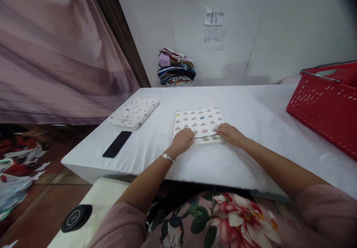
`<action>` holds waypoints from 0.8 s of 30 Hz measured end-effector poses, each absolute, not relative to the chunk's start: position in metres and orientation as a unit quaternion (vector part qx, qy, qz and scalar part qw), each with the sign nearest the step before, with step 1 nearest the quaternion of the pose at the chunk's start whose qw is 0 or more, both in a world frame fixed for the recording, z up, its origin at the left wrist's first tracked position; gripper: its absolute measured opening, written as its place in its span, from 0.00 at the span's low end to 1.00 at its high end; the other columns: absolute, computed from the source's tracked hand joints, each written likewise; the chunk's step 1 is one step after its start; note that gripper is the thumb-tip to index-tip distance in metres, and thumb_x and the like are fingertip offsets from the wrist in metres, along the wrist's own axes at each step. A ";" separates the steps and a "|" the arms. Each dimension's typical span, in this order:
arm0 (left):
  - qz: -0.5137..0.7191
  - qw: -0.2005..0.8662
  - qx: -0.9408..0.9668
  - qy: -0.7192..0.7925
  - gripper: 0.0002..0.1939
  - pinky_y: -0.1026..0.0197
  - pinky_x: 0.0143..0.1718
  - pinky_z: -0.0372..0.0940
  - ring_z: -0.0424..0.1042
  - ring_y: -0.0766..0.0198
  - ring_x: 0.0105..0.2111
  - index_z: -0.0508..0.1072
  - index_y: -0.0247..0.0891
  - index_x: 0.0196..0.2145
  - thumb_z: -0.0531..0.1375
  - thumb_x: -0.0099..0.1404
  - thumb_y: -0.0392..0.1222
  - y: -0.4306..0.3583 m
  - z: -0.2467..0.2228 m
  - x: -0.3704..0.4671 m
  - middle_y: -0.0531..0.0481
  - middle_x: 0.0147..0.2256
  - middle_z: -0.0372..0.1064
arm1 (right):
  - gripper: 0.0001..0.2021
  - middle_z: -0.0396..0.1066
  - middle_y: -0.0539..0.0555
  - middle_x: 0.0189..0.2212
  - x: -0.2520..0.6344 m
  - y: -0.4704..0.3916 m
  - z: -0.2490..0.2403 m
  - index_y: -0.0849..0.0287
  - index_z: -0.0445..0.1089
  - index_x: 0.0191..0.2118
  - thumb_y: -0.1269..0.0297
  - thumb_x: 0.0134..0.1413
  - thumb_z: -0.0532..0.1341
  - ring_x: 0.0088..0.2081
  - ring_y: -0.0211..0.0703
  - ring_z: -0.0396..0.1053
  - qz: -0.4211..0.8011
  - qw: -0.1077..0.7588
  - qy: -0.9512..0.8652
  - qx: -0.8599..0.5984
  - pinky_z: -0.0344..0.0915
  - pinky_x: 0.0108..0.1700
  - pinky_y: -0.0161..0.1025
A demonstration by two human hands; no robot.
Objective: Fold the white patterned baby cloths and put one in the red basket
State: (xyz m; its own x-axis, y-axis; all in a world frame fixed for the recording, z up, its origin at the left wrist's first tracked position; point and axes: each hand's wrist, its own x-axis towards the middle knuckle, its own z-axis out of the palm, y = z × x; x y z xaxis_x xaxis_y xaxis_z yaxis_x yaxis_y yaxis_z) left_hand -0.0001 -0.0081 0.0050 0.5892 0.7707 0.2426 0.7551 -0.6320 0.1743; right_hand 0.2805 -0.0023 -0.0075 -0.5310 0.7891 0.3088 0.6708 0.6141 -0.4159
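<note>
A folded white cloth with a grey motif print is lying flat near the middle of the table, closer to the near edge than to the left or right edge. Its main part is spreading just beyond both hands, toward the far edge. The left hand, above a silver bracelet, is pinching the cloth's near edge at its left part, fingers curled in narrowly. The right hand is gripping the near right corner, thumb and fingers close together. Below the top layer, further folded layers are showing toward the near edge. A second folded cloth and a black smartphone are resting along the table's left edge, well apart from the hands. A red plastic basket is standing at the right end.
</note>
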 end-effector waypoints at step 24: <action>0.139 0.105 0.897 0.406 0.08 0.60 0.38 0.62 0.66 0.61 0.39 0.70 0.39 0.35 0.54 0.65 0.44 -0.005 0.014 -0.002 0.49 0.36 0.68 | 0.12 0.68 0.58 0.35 0.276 -0.007 -0.001 0.58 0.69 0.37 0.64 0.61 0.49 0.40 0.47 0.63 0.083 0.142 -0.895 -0.414 0.61 0.41 0.42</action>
